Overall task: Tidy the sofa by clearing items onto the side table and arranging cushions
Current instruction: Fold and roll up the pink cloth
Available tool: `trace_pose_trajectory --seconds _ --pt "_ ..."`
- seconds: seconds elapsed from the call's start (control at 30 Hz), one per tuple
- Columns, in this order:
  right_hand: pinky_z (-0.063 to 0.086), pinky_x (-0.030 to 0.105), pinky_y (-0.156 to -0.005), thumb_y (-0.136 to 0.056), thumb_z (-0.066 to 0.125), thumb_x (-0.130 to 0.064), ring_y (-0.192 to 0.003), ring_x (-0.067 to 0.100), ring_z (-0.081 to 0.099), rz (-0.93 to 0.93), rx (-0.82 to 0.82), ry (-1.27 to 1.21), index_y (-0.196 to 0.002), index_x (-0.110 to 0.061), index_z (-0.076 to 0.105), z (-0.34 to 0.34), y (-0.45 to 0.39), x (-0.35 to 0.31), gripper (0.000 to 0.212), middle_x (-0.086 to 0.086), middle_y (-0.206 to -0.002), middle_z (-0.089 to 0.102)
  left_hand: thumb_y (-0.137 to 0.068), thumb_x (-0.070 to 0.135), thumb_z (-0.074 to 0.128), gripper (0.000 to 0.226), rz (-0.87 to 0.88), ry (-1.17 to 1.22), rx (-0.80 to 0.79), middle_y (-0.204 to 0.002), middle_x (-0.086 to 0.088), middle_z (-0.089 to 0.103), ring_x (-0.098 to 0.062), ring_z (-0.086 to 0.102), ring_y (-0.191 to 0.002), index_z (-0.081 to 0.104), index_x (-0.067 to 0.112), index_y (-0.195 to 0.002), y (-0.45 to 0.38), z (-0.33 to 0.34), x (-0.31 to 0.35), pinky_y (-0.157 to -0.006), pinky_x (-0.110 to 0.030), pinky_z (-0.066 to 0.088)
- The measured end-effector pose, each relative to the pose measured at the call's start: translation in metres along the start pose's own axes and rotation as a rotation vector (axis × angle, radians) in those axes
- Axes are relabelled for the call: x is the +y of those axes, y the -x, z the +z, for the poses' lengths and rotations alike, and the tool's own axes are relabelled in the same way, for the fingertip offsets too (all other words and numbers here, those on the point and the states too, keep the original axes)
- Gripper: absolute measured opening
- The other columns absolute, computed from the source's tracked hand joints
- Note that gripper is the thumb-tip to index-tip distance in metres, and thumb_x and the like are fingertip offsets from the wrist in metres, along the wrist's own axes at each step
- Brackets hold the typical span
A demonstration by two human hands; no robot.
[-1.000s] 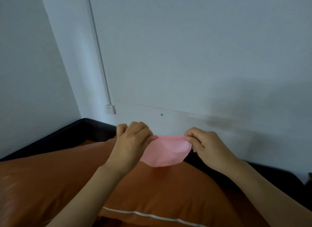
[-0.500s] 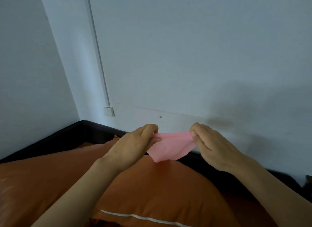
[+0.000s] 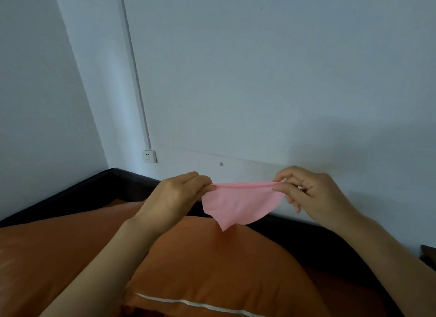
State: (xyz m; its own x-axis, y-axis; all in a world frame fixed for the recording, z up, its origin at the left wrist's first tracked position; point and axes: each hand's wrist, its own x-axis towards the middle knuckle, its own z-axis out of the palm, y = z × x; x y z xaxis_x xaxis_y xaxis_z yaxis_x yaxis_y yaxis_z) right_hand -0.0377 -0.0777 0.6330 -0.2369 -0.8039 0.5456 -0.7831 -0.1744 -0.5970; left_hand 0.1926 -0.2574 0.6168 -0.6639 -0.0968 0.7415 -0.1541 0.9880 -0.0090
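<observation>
Since the earlier frames the two hands have drawn further apart, pulling the pink cloth (image 3: 238, 202) out wider so that its top edge now runs taut and nearly level between them. The left hand (image 3: 175, 196), at centre frame, pinches the cloth's left corner, its fingers (image 3: 200, 183) curled and clamped on the fabric. The right hand (image 3: 311, 194), at centre right, pinches the right corner between thumb and forefinger, with the other fingers loosely bent below. The cloth hangs from that edge in a rounded flap that narrows to a point at its lowest part, held in the air above an orange cushion (image 3: 212, 269) with a white piping stripe near the bottom of the frame. A second orange cushion (image 3: 59, 246) fills the lower left. Behind them runs the dark sofa frame (image 3: 99, 182), set against a pale wall (image 3: 259, 80). A white wall socket (image 3: 149, 156) sits at centre left, beneath a white cable conduit (image 3: 134, 68) running up to the top edge.
</observation>
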Motion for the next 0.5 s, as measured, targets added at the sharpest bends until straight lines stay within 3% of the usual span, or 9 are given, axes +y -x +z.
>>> trace_pose_trajectory --seconds 0.17,0.23,0.37,0.5 --pt "0.047 0.021 -0.055 -0.086 0.068 -0.020 -0.043 0.019 0.059 0.034 -0.033 0.023 -0.076 -0.019 0.059 -0.006 0.000 0.000 0.013 0.000 -0.058 0.061 -0.093 0.017 0.051 0.004 0.046 -0.161 -0.049 -0.078 0.003 0.054 -0.014 0.048 -0.057 0.054 0.017 -0.097 -0.003 0.002 -0.001 -0.035 -0.034 0.040" --pt "0.047 0.026 -0.051 -0.087 0.065 -0.026 -0.041 0.016 0.053 0.025 -0.017 0.046 -0.076 -0.022 0.059 -0.008 -0.001 -0.001 0.014 0.001 -0.059 0.058 -0.085 0.009 0.056 0.013 0.036 -0.217 -0.081 -0.079 0.003 0.051 -0.011 0.037 -0.059 0.052 0.016 -0.094 -0.005 0.002 0.002 -0.032 -0.031 0.034" --pt "0.041 0.035 -0.055 -0.089 0.038 -0.053 -0.051 0.014 0.042 -0.063 -0.064 0.283 -0.084 -0.021 0.050 -0.007 -0.004 0.003 0.035 0.002 -0.062 0.047 -0.093 0.013 0.043 0.010 0.017 -0.197 -0.113 -0.077 0.004 0.043 -0.011 0.023 -0.057 0.051 0.011 -0.087 -0.008 0.000 0.008 -0.033 -0.029 0.029" --pt "0.044 0.038 -0.059 -0.099 0.016 -0.049 -0.063 0.019 0.047 -0.175 -0.105 0.557 -0.087 -0.023 0.040 -0.003 -0.005 0.010 0.037 -0.006 -0.068 0.048 -0.100 0.026 0.028 0.030 0.035 -0.110 -0.127 -0.072 0.008 0.036 -0.012 0.029 -0.049 0.045 0.011 -0.080 -0.012 -0.004 0.006 -0.039 -0.028 0.029"
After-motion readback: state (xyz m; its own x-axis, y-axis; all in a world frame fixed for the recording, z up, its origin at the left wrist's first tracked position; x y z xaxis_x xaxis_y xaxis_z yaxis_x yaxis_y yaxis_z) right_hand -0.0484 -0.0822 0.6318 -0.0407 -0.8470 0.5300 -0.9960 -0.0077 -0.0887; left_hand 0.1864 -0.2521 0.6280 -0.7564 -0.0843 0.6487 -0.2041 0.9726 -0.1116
